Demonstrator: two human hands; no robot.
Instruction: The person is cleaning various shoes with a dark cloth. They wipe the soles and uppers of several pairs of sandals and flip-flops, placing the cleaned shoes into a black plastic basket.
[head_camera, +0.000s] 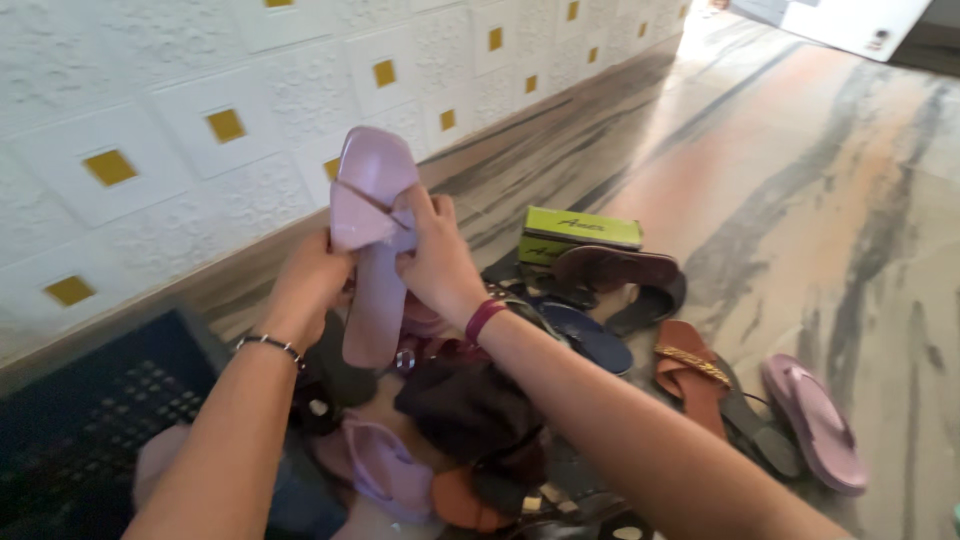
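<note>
- Both hands are up on the lilac sandal (372, 230): my left hand (308, 285) clasps its side near the middle, and my right hand (432, 262) closes on the strap end, fingers pressed to the upper.
- I hold that sandal upright above the pile, toe end toward the white tiled wall (150, 110), sole turned partly to me.
- As I judge it, this one sandal is lifted out and in hand; its likely mate, a second lilac sandal (385, 468), lies below it in the heap, not picked up.
- Just under the lilac sandal sit dark shoes (470, 410) and an orange-brown one (462, 505), tangled together, crowding the mate.
- To the right of the lilac sandal lie a green shoebox (583, 228), a maroon slide (618, 268), a navy sandal (588, 338), a brown sandal with a gold strap (690, 372) and a mauve flip-flop (815, 420), farthest out.
- Left of it and lower stands a dark plastic crate (90, 410), beside my left forearm.
</note>
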